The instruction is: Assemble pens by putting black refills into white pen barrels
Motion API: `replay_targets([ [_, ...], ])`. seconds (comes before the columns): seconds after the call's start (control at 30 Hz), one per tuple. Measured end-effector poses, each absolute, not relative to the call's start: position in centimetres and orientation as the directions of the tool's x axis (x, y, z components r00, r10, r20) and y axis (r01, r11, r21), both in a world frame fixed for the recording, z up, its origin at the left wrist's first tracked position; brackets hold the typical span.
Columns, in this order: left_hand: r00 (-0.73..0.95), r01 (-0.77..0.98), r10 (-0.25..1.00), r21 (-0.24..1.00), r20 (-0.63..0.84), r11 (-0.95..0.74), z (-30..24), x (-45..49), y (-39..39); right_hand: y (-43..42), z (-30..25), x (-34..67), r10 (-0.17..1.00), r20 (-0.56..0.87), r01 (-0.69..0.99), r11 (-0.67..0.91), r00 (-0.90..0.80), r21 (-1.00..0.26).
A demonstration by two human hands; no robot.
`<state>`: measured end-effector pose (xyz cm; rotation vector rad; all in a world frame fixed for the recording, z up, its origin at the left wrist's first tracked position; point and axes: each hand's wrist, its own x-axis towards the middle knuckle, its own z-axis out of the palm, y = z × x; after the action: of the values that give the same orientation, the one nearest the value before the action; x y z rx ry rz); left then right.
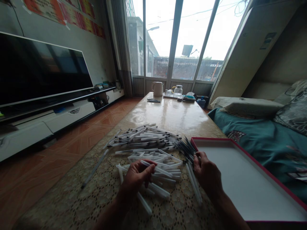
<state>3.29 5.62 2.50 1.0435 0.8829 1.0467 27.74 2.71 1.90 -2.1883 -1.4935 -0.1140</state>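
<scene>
A big heap of white pen barrels (pixel 146 140) lies on a lace cloth (pixel 79 198) over the long table. My left hand (pixel 136 175) is closed in a pinch on one white pen barrel (pixel 157 169) above the near part of the heap. My right hand (pixel 207 172) is closed, its fingers at a bunch of thin dark refills (pixel 185 147) that fan out toward the heap. A few loose barrels (pixel 194 183) lie beside my right wrist.
A shallow red-rimmed tray with a white floor (pixel 240 179) sits at the table's right. At the far end stand a white jug (pixel 157 88) and a glass pot (pixel 177 91). A television (pixel 40 70) is on the left, a teal sofa (pixel 263 140) on the right.
</scene>
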Motion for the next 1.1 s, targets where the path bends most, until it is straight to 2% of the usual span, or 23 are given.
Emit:
replay_targets([
  [0.1,0.388,-0.080,0.919,0.990,-0.073,0.113,2.1,3.7,5.2,3.1,2.1,27.7,0.834,0.323,0.889,-0.377,0.448,-0.261],
  [0.2,0.493,0.040,0.867,0.997,-0.073,0.061,1.8,3.8,5.0,3.1,2.3,27.5,0.839,0.325,0.896,-0.377,0.438,-0.234],
  [0.27,0.531,0.121,0.847,0.992,-0.031,-0.040,1.8,3.7,4.9,2.9,2.4,27.2,0.839,0.331,0.899,-0.371,0.431,-0.231],
  [0.4,0.518,0.291,0.835,0.880,0.183,-0.374,1.8,3.9,4.7,2.5,2.3,26.9,0.854,0.334,0.912,-0.331,0.399,-0.243],
  [0.5,0.479,0.374,0.831,0.791,0.283,-0.484,1.7,4.1,4.5,2.4,1.8,26.9,0.876,0.340,0.931,-0.270,0.344,-0.246],
  [0.8,0.376,0.469,0.829,0.687,0.414,-0.555,1.9,3.5,4.0,2.5,0.8,27.1,0.891,0.355,0.945,-0.194,0.281,-0.262],
  [0.97,0.416,0.492,0.819,0.660,0.394,-0.568,1.8,3.5,4.2,2.3,0.9,26.5,0.904,0.361,0.942,-0.110,0.227,-0.318],
  [1.1,0.359,0.552,0.855,0.653,0.374,-0.518,3.2,3.2,3.5,2.1,1.1,26.2,0.905,0.390,0.932,-0.021,0.172,-0.363],
])
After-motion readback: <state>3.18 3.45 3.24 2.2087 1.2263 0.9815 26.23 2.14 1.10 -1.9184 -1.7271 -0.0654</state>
